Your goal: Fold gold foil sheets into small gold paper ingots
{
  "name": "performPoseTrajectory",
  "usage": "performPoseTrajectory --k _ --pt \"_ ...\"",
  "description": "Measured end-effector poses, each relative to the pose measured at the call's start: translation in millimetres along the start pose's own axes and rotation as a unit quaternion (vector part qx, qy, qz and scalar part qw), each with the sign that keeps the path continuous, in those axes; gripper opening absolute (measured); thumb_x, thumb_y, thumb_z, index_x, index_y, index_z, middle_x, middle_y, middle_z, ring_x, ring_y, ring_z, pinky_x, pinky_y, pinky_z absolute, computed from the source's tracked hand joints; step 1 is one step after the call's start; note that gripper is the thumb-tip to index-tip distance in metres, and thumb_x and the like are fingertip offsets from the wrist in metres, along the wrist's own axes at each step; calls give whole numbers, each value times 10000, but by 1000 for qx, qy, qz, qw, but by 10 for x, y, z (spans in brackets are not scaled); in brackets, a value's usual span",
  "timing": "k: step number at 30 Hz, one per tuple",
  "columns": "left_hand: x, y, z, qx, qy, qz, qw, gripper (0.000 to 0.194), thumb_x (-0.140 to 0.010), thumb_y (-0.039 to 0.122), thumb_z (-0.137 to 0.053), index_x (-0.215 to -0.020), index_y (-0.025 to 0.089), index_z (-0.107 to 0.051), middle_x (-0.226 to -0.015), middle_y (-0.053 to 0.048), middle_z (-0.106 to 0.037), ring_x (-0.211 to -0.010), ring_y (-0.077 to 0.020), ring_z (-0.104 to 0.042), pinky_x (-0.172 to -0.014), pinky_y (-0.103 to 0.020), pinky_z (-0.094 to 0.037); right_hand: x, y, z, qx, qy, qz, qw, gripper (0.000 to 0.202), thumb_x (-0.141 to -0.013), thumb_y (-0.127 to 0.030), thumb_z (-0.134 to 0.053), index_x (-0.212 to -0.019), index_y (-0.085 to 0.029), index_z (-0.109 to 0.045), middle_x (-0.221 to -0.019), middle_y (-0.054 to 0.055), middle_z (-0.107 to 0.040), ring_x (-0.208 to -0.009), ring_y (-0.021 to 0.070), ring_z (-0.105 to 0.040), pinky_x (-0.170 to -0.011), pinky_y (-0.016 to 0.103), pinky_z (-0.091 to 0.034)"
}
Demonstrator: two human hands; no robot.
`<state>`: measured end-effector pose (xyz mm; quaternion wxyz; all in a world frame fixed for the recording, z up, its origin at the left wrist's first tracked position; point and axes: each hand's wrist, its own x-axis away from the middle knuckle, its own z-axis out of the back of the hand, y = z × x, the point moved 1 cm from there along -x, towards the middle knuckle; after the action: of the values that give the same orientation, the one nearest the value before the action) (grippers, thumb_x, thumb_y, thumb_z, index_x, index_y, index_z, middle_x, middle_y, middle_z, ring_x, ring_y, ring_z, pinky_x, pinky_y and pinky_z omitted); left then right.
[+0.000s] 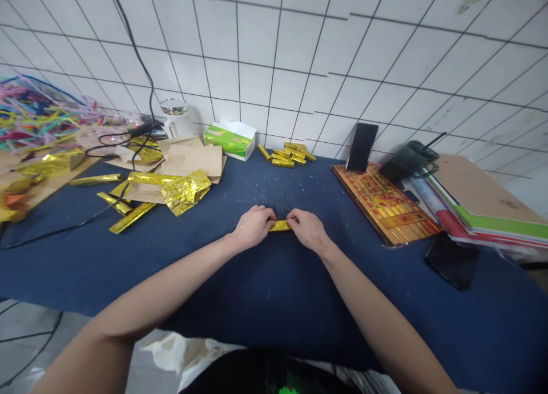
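While the gold piece [280,226] is held on or just above the blue cloth [265,285], 1 end is pinched by the left hand [253,225] and the other by the right hand [310,229], fingertips pressed to it. Whether it is rolled or flat cannot be told. If 1 end were turned harder than the other, the piece could be skewed or creased; if it were pulled, the foil could be torn. Were either pinch eased too soon, its shape might be lost. Beyond the hands, the rolls [282,163] are piled near the tissue pack [230,140] and could be scattered by a push. At the left, foil strips [132,218] could be dragged if the cable [51,234] were snagged.
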<state>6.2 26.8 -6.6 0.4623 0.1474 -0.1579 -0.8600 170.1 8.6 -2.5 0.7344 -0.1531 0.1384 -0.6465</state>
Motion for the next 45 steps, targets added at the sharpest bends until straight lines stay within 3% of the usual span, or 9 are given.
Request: performPoseTrajectory --k 12,20,26,31,36,41,43,45 --pt "-121 78 77 -29 -88 43 995 86 -742 240 -501 -750 194 -573 -802 -43 -603 -804 -212 -541 -665 -290 -415 -13 -14 -34 6 10 -21 1000 148 -763 -188 -463 -761 -223 -607 -752 4 -661 -721 158 -586 -602 247 -347" --pt "-33 88 58 -39 -44 -4 998 87 -759 180 -456 -712 174 -528 -759 -55 -582 -776 -212 -525 -685 -301 -397 21 20 -94 -16 63 -7 998 85 -745 -213 -517 -744 -218 -602 -763 0 -579 -678 135 -552 -603 242 -367" --pt "17 29 48 18 -16 -7 1000 74 -786 170 -425 -796 187 -496 -719 -29 -561 -699 -188 -532 -612 -274 -372 102 11 -71 -65 113 17 991 79 -765 -246 -506 -749 -222 -579 -811 -5 -567 -672 126 -539 -623 251 -379" --pt "16 33 56 89 18 -10 996 55 -781 148 -443 -771 188 -480 -702 -7 -549 -670 -159 -520 -615 -262 -371 82 64 -54 -193 102 -7 976 78 -737 -238 -513 -731 -213 -587 -660 -20 -586 -612 133 -538 -603 259 -399" --pt "40 77 142 129 86 -7 988 56 -771 145 -465 -739 182 -491 -724 -4 -549 -712 -147 -513 -649 -256 -383 35 104 -92 -329 88 -21 940 152 -720 -251 -516 -788 -182 -633 -685 3 -614 -598 127 -547 -581 252 -418" --pt "45 87 164 215 118 9 969 67 -767 176 -482 -778 183 -548 -729 4 -561 -703 -129 -517 -656 -250 -389 69 62 -35 -354 60 -34 933 158 -745 -278 -499 -698 -172 -607 -507 -39 -507 -478 107 -476 -488 232 -378" --pt "20 77 159 296 119 49 947 128 -753 206 -508 -859 182 -575 -715 10 -565 -640 -113 -510 -613 -239 -392 124 7 14 -358 89 -17 929 154 -762 -277 -489 -700 -174 -586 -552 -29 -519 -509 109 -487 -507 233 -391" --pt "-12 63 158 396 109 105 906 180 -716 254 -559 -863 157 -592 -659 12 -554 -550 -96 -478 -535 -225 -383 192 -65 60 -344 137 15 929 150 -780 -267 -478 -698 -179 -567 -611 -16 -530 -559 116 -501 -543 240 -404"
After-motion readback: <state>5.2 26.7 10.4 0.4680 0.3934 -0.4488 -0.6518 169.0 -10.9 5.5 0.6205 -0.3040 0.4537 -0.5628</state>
